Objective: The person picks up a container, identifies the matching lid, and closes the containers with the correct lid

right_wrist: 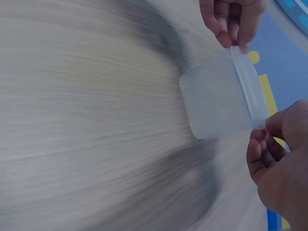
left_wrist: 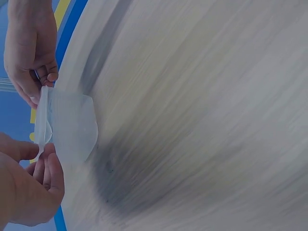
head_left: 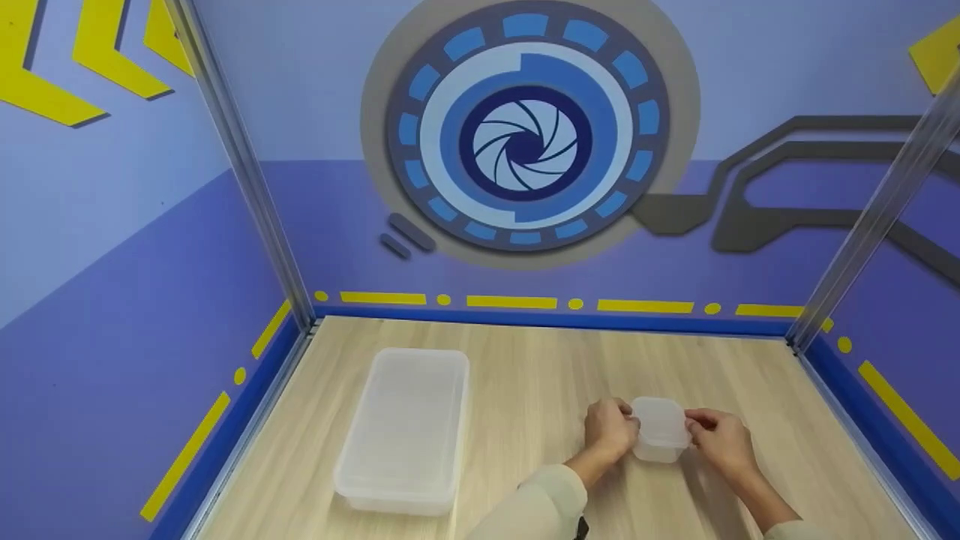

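Note:
A small clear plastic food container (head_left: pixel 660 454) with a translucent lid (head_left: pixel 658 420) is between both hands, on the right half of the table. My left hand (head_left: pixel 611 429) pinches the lid's left edge between thumb and fingers. On the opposite side, my right hand (head_left: pixel 724 441) pinches the right edge of the lid. In the left wrist view the container's side wall (left_wrist: pixel 74 127) shows below the lid rim, and the lid sits on top. The right wrist view shows the same container (right_wrist: pixel 216 98) with fingertips at both ends of its lid.
A larger lidded rectangular plastic container (head_left: pixel 409 427) lies on the left part of the wooden table (head_left: pixel 525 390). Blue and purple printed panels (head_left: pixel 315 225) stand behind and at both sides, with metal posts (head_left: pixel 247 161) at the corners.

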A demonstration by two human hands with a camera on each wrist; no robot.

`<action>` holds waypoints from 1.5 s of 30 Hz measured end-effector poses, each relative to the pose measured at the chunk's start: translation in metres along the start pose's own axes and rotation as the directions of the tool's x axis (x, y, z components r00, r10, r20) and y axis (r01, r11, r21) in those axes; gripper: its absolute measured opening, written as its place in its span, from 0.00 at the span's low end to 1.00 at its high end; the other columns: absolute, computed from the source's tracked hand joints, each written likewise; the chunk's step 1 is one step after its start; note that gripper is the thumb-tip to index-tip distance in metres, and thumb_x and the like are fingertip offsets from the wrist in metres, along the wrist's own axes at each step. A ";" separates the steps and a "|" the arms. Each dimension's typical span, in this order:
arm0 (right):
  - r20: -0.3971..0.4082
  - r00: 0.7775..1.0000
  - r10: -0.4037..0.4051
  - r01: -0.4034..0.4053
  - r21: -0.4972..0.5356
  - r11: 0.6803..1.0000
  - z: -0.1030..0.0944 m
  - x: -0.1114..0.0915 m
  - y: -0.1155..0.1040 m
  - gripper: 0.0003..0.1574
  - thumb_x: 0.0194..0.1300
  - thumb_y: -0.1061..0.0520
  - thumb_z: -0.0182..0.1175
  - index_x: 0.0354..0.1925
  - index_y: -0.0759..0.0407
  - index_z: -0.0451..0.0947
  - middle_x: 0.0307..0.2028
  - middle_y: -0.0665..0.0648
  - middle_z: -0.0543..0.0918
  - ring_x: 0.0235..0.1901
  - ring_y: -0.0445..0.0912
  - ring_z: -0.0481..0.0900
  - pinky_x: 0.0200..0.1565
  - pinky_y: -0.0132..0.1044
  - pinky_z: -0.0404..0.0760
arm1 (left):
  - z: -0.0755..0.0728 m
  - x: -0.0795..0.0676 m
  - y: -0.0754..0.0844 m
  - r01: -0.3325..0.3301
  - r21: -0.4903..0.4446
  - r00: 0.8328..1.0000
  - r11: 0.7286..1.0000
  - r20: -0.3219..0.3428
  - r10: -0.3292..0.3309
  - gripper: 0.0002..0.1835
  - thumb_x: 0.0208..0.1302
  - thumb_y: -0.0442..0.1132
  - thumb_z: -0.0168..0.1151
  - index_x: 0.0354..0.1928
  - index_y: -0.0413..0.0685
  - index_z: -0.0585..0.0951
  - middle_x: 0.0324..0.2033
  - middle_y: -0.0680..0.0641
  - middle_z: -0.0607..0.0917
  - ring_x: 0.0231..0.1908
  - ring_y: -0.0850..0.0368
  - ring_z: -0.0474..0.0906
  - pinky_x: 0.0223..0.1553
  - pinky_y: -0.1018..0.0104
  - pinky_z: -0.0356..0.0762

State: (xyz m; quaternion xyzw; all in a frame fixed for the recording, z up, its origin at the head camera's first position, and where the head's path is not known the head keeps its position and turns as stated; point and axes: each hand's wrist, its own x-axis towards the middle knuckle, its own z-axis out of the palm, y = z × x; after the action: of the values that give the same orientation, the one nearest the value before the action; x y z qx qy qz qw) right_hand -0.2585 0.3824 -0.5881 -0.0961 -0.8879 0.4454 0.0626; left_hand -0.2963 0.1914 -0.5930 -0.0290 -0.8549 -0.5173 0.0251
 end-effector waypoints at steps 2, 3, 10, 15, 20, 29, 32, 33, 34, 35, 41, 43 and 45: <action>0.000 1.000 0.003 -0.003 0.014 1.000 -0.001 0.000 0.001 0.16 0.75 0.68 0.58 0.56 0.79 0.80 0.40 0.64 0.86 0.34 0.46 0.83 0.32 0.29 0.82 | 0.001 0.000 -0.001 -0.002 0.003 1.000 1.000 0.011 0.002 0.03 0.58 0.29 0.71 0.33 0.43 0.89 0.29 0.53 0.87 0.32 0.60 0.83 0.37 0.66 0.83; -0.001 1.000 0.005 -0.005 0.019 1.000 -0.001 0.000 0.001 0.16 0.75 0.68 0.58 0.56 0.79 0.80 0.40 0.64 0.86 0.34 0.46 0.83 0.32 0.29 0.82 | 0.002 0.000 -0.001 -0.008 0.009 1.000 1.000 0.016 0.008 0.03 0.59 0.29 0.71 0.33 0.43 0.89 0.29 0.53 0.87 0.32 0.61 0.82 0.37 0.66 0.83; -0.052 0.998 -0.041 0.041 -0.004 0.999 0.003 -0.002 0.007 0.15 0.75 0.68 0.59 0.54 0.78 0.82 0.39 0.65 0.87 0.32 0.44 0.81 0.31 0.29 0.81 | 0.003 -0.001 0.001 -0.036 0.012 0.998 0.999 0.059 0.035 0.03 0.63 0.28 0.69 0.35 0.42 0.88 0.28 0.56 0.83 0.30 0.65 0.77 0.35 0.69 0.81; -0.069 0.996 -0.060 0.058 -0.032 0.998 0.005 -0.003 0.009 0.14 0.76 0.68 0.58 0.54 0.77 0.81 0.40 0.65 0.87 0.33 0.44 0.81 0.31 0.28 0.80 | 0.000 -0.004 0.007 -0.030 0.003 0.996 1.000 0.080 0.030 0.03 0.64 0.27 0.68 0.36 0.40 0.87 0.29 0.54 0.83 0.31 0.64 0.77 0.36 0.68 0.81; -0.057 0.997 -0.054 0.052 -0.033 0.998 0.004 -0.002 0.007 0.16 0.77 0.67 0.56 0.56 0.76 0.81 0.41 0.64 0.86 0.34 0.45 0.80 0.32 0.28 0.80 | -0.001 -0.002 0.011 -0.010 0.052 0.995 0.999 0.097 0.005 0.02 0.65 0.29 0.69 0.37 0.41 0.88 0.32 0.51 0.86 0.34 0.63 0.81 0.39 0.66 0.83; -0.063 0.996 -0.069 0.066 -0.052 0.996 0.008 -0.004 0.008 0.16 0.77 0.67 0.55 0.57 0.76 0.80 0.43 0.66 0.87 0.36 0.47 0.81 0.32 0.28 0.80 | -0.002 -0.005 0.008 -0.065 0.083 0.995 0.994 0.083 0.058 0.02 0.65 0.28 0.69 0.38 0.40 0.88 0.33 0.50 0.87 0.35 0.62 0.83 0.39 0.67 0.84; -0.067 0.993 -0.098 0.091 -0.094 0.991 0.009 -0.004 0.007 0.16 0.77 0.67 0.56 0.56 0.77 0.81 0.43 0.67 0.87 0.37 0.49 0.81 0.33 0.29 0.79 | -0.003 -0.007 0.006 -0.106 0.105 0.993 0.989 0.071 0.099 0.03 0.65 0.29 0.69 0.39 0.39 0.88 0.34 0.49 0.88 0.37 0.61 0.85 0.40 0.67 0.84; -0.061 0.992 -0.107 0.100 -0.109 0.989 0.009 -0.003 0.006 0.16 0.76 0.67 0.56 0.56 0.77 0.80 0.43 0.67 0.87 0.38 0.49 0.81 0.33 0.30 0.79 | -0.003 -0.007 0.005 -0.119 0.118 0.991 0.986 0.069 0.112 0.03 0.65 0.29 0.69 0.40 0.38 0.88 0.35 0.49 0.89 0.38 0.61 0.86 0.41 0.67 0.85; -0.057 0.991 -0.118 0.110 -0.128 0.986 0.008 -0.002 0.004 0.16 0.76 0.67 0.56 0.56 0.77 0.81 0.43 0.67 0.87 0.38 0.50 0.81 0.33 0.30 0.79 | -0.003 -0.006 0.004 -0.125 0.132 0.991 0.983 0.071 0.116 0.04 0.66 0.30 0.69 0.41 0.39 0.88 0.36 0.49 0.89 0.39 0.60 0.86 0.41 0.67 0.85; -0.051 0.990 -0.130 0.121 -0.146 0.982 0.008 -0.002 0.002 0.16 0.76 0.68 0.57 0.55 0.77 0.81 0.42 0.66 0.87 0.39 0.51 0.82 0.34 0.31 0.80 | -0.002 -0.005 0.003 -0.139 0.149 0.989 0.979 0.072 0.130 0.04 0.67 0.30 0.69 0.41 0.38 0.88 0.36 0.48 0.88 0.39 0.59 0.86 0.42 0.66 0.85; -0.016 0.985 -0.174 0.166 -0.240 0.956 0.003 0.002 -0.007 0.15 0.73 0.68 0.58 0.52 0.78 0.81 0.38 0.63 0.86 0.37 0.52 0.82 0.33 0.36 0.80 | -0.008 0.000 0.001 -0.162 0.198 0.982 0.967 0.132 0.137 0.07 0.70 0.35 0.69 0.45 0.39 0.89 0.38 0.49 0.88 0.40 0.60 0.84 0.43 0.67 0.84; -0.007 0.985 -0.172 0.164 -0.266 0.950 0.002 0.003 -0.010 0.14 0.72 0.67 0.59 0.51 0.78 0.81 0.35 0.62 0.85 0.34 0.51 0.80 0.30 0.37 0.78 | -0.015 0.002 0.003 -0.128 0.167 0.980 0.978 0.175 0.099 0.08 0.71 0.37 0.69 0.47 0.40 0.89 0.38 0.50 0.88 0.38 0.62 0.83 0.41 0.68 0.83; 0.006 0.986 -0.169 0.164 -0.282 0.945 0.000 0.004 -0.013 0.14 0.71 0.67 0.60 0.50 0.79 0.80 0.32 0.61 0.84 0.31 0.50 0.79 0.28 0.37 0.77 | -0.024 0.005 0.006 -0.105 0.149 0.972 0.983 0.224 0.070 0.10 0.71 0.39 0.69 0.49 0.41 0.88 0.37 0.51 0.88 0.36 0.63 0.83 0.40 0.68 0.83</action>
State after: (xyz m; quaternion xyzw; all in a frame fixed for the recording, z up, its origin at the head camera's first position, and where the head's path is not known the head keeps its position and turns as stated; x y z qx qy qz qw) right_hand -0.2634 0.3761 -0.5777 -0.0329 -0.9466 0.3067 0.0939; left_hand -0.3002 0.1734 -0.5763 -0.1209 -0.8892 -0.4392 -0.0435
